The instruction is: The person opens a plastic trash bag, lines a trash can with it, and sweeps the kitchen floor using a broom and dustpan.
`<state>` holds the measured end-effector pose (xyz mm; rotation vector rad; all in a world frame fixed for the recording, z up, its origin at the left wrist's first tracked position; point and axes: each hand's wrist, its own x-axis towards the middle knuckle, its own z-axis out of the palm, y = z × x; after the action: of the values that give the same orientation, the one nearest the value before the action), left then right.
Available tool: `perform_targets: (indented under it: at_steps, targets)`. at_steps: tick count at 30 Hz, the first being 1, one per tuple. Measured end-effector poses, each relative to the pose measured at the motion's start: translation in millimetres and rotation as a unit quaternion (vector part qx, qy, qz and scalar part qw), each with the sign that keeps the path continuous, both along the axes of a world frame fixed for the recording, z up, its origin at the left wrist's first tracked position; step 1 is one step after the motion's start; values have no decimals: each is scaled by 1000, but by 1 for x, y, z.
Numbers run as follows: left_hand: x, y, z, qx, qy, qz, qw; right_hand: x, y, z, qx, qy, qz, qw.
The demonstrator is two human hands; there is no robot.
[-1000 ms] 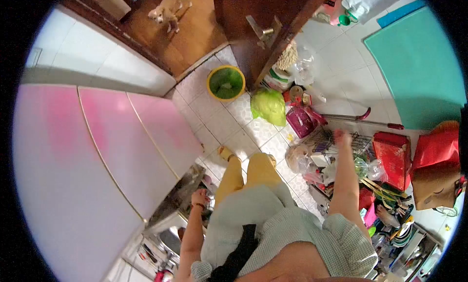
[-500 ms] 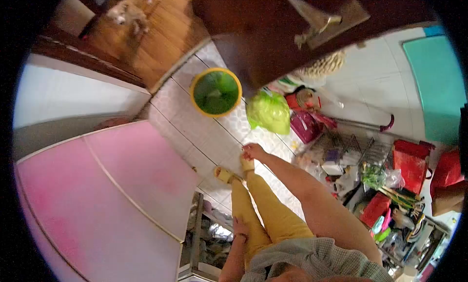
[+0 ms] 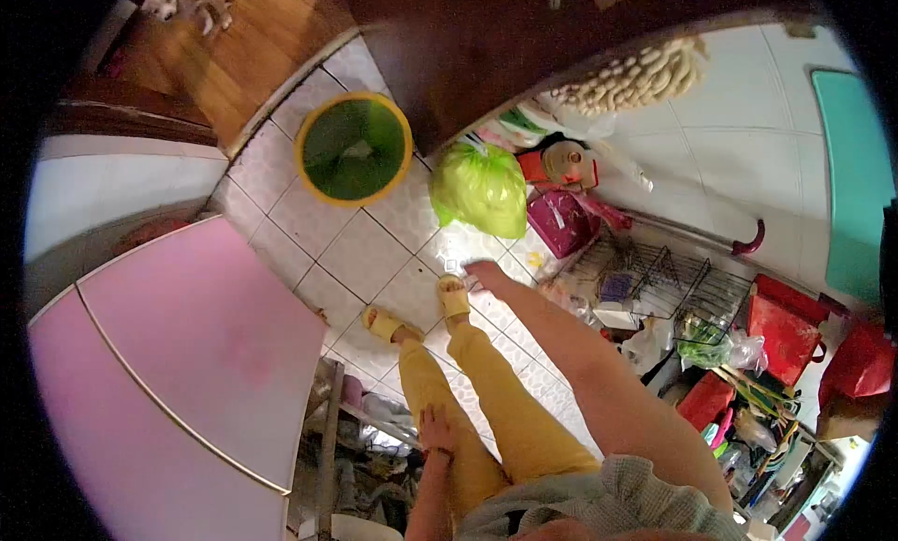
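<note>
My left hand (image 3: pixel 436 431) rests on the thigh of my yellow trousers (image 3: pixel 505 410), fingers spread and holding nothing. My right arm reaches forward, and my right hand (image 3: pixel 484 275) hangs over the tiled floor just beside my yellow slipper (image 3: pixel 453 296); its fingers are too blurred to make out. Beyond it a knotted bright green plastic bag (image 3: pixel 480 189) lies on the floor. Left of the bag stands a green basin with a yellow rim (image 3: pixel 405 134). A dark pink container (image 3: pixel 562 223) is right of the bag.
A pink refrigerator (image 3: pixel 196 354) stands at left. A dark wooden door (image 3: pixel 449 55) is at the top, with a dog (image 3: pixel 192 0) on the wood floor (image 3: pixel 253 55) at top left. A wire rack (image 3: pixel 655 277), a red box (image 3: pixel 782 331) and bags crowd the right side.
My right hand has come down from the rack to near my feet, and my left hand has moved onto my thigh. The view has moved closer to the basin and green bag.
</note>
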<state>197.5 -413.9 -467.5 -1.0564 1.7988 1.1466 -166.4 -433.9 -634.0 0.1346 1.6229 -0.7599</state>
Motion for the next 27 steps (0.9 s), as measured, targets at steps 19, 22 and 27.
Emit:
perform_targets:
  at_steps: [19,22,27]
  targets:
    - [4,50,-43,-74,84,343,933,-5,-267,-72,-222,133,-266,928]
    - [4,41,-43,-54,69,328,941,30,-212,-32,-140,127,-323,927]
    - [6,36,-41,-34,91,363,927,64,-21,7,-68,-24,-395,916]
